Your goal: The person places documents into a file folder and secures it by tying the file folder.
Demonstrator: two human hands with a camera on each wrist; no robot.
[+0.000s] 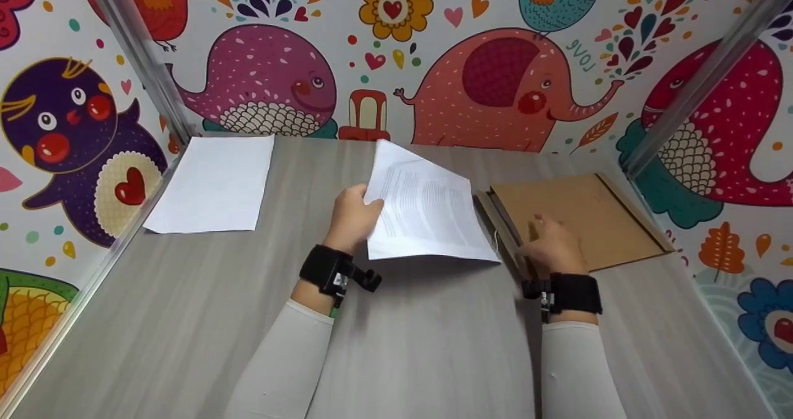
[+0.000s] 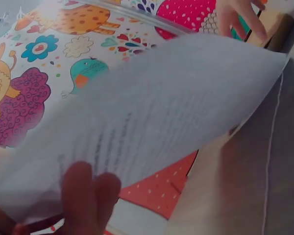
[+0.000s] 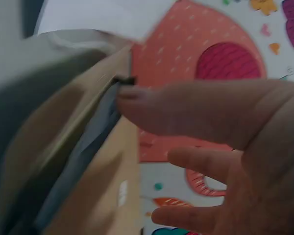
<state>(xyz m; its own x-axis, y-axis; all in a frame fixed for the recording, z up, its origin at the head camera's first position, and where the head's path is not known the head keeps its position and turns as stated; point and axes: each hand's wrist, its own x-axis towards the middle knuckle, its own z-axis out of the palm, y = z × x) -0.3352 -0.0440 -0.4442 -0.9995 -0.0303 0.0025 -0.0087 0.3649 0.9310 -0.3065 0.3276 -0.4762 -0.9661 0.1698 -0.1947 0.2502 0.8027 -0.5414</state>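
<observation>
My left hand (image 1: 353, 217) pinches a few printed paper sheets (image 1: 424, 211) by their left edge, thumb on top. The sheets tilt up above the middle of the table and bend slightly. On the right lies a brown cardboard document folder (image 1: 610, 220), its left side gaping. My right hand (image 1: 557, 245) is over that left side. In the right wrist view the straight thumb (image 3: 152, 110) is right at the edge of the folder's opening, and the other fingers are spread apart. A thin white string (image 2: 270, 147) hangs near the folder in the left wrist view.
White paper (image 1: 214, 183) lies flat at the table's back left. Clear-edged panels with cartoon animals (image 1: 489, 90) enclose the table (image 1: 421, 344) at the back and both sides. Each wrist wears a black strap (image 1: 576, 293) with a small camera.
</observation>
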